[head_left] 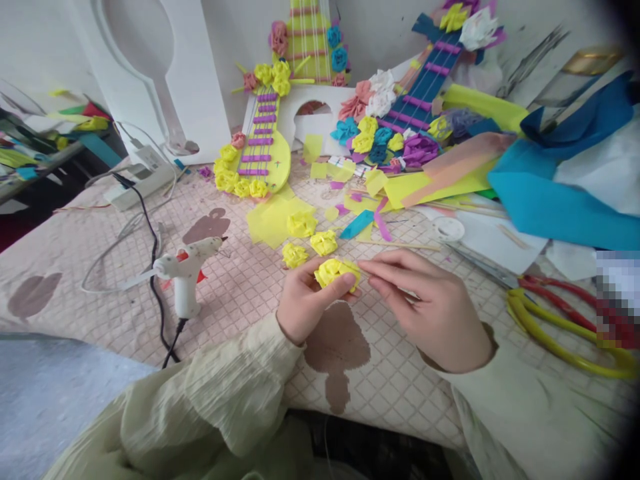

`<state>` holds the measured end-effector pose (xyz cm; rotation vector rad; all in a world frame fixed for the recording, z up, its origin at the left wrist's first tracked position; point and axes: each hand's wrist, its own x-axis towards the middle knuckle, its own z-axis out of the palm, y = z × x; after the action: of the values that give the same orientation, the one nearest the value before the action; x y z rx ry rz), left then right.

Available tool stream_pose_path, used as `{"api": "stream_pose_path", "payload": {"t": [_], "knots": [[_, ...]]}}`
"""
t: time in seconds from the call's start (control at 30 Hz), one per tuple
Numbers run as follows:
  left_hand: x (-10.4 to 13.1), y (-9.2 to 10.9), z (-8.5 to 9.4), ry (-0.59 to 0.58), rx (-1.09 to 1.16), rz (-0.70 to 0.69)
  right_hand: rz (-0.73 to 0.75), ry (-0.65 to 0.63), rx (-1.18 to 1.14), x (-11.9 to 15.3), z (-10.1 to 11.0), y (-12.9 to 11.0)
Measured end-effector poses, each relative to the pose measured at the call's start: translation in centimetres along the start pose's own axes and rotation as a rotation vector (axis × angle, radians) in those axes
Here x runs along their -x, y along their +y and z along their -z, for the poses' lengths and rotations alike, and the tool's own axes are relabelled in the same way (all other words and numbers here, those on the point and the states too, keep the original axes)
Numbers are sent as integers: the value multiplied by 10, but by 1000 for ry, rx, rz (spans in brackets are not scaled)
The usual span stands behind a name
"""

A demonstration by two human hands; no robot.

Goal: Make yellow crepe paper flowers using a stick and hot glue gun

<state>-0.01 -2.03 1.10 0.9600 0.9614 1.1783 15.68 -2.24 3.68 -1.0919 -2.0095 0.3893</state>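
A yellow paper flower is held in my left hand, with the thumb across its front. My right hand is beside it on the right, its thumb and index finger pinched together at the flower's right edge; what they pinch, if anything, is too small to make out. Just beyond my left hand lie more loose yellow flowers, one nearest, another to its left and a third on yellow paper sheets.
A white glue gun with a black cord stands at the left, near a power strip. Decorated paper instruments, one yellow and one blue, are at the back. Large scissors and blue paper lie at the right.
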Motion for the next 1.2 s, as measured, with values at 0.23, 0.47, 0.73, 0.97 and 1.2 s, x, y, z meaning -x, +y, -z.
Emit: {"api": "stream_pose_path", "payload": {"t": [0.23, 0.47, 0.73, 0.97, 1.2], "knots": [[0, 1, 0, -10, 20, 13, 59, 36, 53, 1, -2, -5], [1, 3, 0, -12, 20, 21, 83, 66, 111, 4, -5, -5], [0, -2, 2, -35, 79, -96, 20, 96, 44, 3, -6, -7], [1, 2, 1, -4, 18, -156, 9, 89, 17, 4, -5, -9], [4, 7, 0, 36, -68, -161, 7, 94, -15, 3, -5, -11]]}}
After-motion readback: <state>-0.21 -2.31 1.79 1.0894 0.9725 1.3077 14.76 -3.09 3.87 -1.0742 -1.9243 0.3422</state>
